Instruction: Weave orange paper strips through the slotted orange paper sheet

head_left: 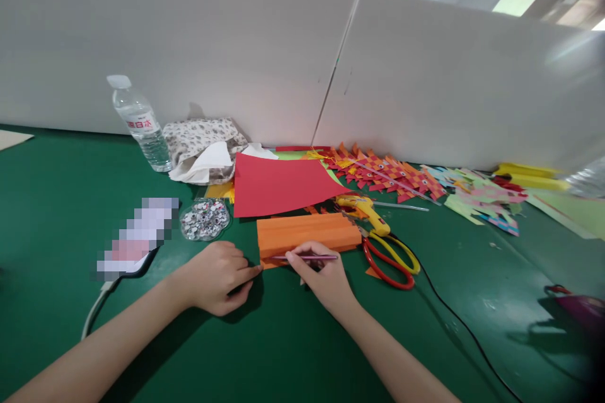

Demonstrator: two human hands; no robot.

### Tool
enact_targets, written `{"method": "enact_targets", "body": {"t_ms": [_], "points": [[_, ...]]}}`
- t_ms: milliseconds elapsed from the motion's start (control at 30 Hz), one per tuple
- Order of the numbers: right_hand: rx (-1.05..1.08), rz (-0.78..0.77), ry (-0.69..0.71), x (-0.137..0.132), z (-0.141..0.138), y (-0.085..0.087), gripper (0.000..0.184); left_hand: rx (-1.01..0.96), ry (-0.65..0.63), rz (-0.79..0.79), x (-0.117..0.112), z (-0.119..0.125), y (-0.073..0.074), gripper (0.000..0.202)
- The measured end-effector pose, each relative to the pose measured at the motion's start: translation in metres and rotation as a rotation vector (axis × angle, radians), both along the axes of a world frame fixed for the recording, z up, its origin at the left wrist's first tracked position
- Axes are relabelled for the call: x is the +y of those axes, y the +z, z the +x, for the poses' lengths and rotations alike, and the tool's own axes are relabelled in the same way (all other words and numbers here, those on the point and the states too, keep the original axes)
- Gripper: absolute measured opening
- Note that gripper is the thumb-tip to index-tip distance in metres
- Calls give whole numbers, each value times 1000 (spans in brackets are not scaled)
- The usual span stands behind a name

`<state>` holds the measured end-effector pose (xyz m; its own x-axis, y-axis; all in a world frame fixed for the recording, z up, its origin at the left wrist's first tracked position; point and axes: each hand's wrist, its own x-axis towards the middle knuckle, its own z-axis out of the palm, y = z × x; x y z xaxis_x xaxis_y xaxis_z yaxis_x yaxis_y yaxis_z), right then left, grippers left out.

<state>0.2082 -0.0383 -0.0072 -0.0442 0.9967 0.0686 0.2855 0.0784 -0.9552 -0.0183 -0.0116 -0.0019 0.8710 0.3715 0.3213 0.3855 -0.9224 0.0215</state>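
Observation:
A folded sheet of orange paper (pixel 307 233) lies on the green table, its pleats running left to right. My left hand (pixel 220 277) is closed, with fingers curled and fingertips at the paper's lower left corner. In my right hand (pixel 324 274) is a thin pink pen (pixel 326 257), held almost level with its tip over the paper's lower pleat. Scissors (pixel 390 274) with red and yellow handles lie just right of the paper, their blades partly hidden. Behind it are a red sheet (pixel 283 186) and a yellow glue gun (pixel 363 209).
A phone (pixel 142 233) with a cable and a clear container of googly eyes (pixel 205 219) lie at left. Behind them stand a water bottle (pixel 142 126) and a tissue pack (pixel 203 138). Woven red-orange paper pieces (pixel 387 173) lie along the grey partition (pixel 189 38). A black cord (pixel 454 308) crosses the right side.

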Motion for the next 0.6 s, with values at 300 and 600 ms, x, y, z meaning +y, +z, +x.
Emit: {"method": "enact_targets", "body": {"t_ms": [300,600], "points": [[37,-26,14,-1,2,4,22,-1,-39,38,-5,0,-1,26],[-39,9,28,-1,1,3,21,-4,-46,35,-4,-2,-1,26]]}}
